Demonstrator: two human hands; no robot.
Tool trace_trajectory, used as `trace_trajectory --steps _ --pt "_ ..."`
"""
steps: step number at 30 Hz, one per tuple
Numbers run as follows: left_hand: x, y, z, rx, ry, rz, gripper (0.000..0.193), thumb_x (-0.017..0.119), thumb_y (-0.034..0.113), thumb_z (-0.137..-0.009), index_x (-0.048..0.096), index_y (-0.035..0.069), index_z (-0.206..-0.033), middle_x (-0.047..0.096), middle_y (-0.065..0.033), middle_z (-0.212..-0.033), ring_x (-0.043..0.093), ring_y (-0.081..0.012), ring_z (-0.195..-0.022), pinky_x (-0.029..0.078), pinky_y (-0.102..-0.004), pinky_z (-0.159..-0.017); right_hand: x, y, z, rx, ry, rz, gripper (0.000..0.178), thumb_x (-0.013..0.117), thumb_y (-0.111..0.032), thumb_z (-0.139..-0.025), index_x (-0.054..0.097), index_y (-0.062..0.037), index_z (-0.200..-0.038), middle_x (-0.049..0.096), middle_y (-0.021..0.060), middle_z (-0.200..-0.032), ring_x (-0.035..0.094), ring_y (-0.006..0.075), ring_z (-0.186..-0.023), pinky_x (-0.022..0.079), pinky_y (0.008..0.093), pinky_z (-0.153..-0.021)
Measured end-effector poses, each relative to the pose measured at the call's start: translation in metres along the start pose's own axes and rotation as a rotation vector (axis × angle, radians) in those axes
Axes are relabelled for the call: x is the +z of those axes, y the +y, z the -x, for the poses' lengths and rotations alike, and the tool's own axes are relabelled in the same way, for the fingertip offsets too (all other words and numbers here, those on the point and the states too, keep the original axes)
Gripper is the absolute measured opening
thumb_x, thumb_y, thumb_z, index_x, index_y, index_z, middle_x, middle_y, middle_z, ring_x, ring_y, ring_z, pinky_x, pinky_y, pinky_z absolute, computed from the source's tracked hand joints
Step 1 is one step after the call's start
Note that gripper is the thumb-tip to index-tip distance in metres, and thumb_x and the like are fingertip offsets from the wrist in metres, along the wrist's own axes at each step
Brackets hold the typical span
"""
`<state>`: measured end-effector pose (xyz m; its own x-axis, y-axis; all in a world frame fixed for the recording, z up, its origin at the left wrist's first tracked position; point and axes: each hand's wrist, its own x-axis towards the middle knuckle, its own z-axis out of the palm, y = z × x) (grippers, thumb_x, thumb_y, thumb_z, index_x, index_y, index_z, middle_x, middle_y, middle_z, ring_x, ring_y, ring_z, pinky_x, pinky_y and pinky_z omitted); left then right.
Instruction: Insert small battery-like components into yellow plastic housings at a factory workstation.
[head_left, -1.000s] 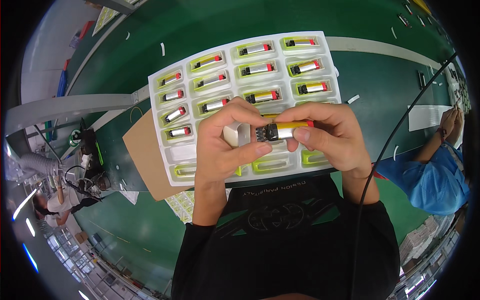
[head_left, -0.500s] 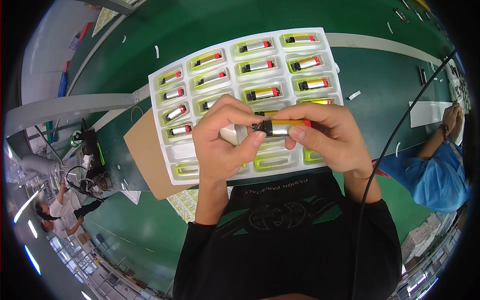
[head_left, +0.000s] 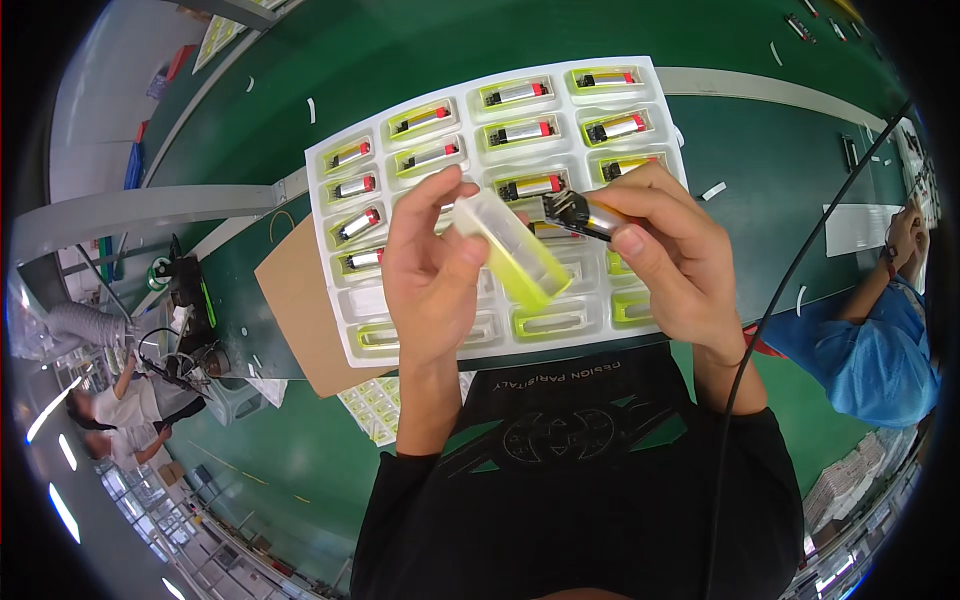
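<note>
The left hand (head_left: 430, 275) holds a slim case (head_left: 520, 262), whitish at its upper end and yellow-green at its lower, tilted between thumb and fingers. The right hand (head_left: 675, 250) pinches a battery (head_left: 598, 217), its black wired end (slightly blurred) pointing toward the case and just beside it. The two hands are apart, each clamped on its own piece, above a white tray (head_left: 378, 301). Many tray pockets carry yellow-green shells with red-tipped batteries inside. The tray lies on a green worktop (head_left: 780, 165), beside brown cardboard (head_left: 300, 315).
</note>
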<state>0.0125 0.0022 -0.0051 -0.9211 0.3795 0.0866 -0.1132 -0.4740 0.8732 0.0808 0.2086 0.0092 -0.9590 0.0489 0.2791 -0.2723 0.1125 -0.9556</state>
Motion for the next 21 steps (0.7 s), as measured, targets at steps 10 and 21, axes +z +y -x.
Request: trace_trajectory --steps 10,21 --pt "0.039 -0.017 0.005 0.141 -0.064 -0.358 0.045 0.077 0.008 -0.082 0.061 -0.002 -0.122 0.049 -0.0149 -0.133 0.060 -0.0229 -0.112 0.054 -0.0320 -0.086 0.036 -0.005 0.003 0.245 0.263 -0.429 0.027 0.057 -0.005 -0.098 0.057 0.0054 -0.123 0.066 0.0066 -0.098 0.060 0.0086 -0.080 0.052 0.0228 -0.070" --pt "0.007 0.002 0.003 0.172 -0.223 -0.362 0.046 0.073 -0.013 -0.075 0.056 -0.004 -0.117 0.062 -0.0214 -0.121 0.062 -0.0280 -0.114 0.056 -0.0377 -0.093 -0.002 -0.031 -0.009 -0.344 0.047 0.600 0.032 0.078 -0.006 -0.072 0.069 0.0003 -0.102 0.060 0.0101 -0.094 0.059 0.0239 -0.078 0.050 0.0335 -0.066"
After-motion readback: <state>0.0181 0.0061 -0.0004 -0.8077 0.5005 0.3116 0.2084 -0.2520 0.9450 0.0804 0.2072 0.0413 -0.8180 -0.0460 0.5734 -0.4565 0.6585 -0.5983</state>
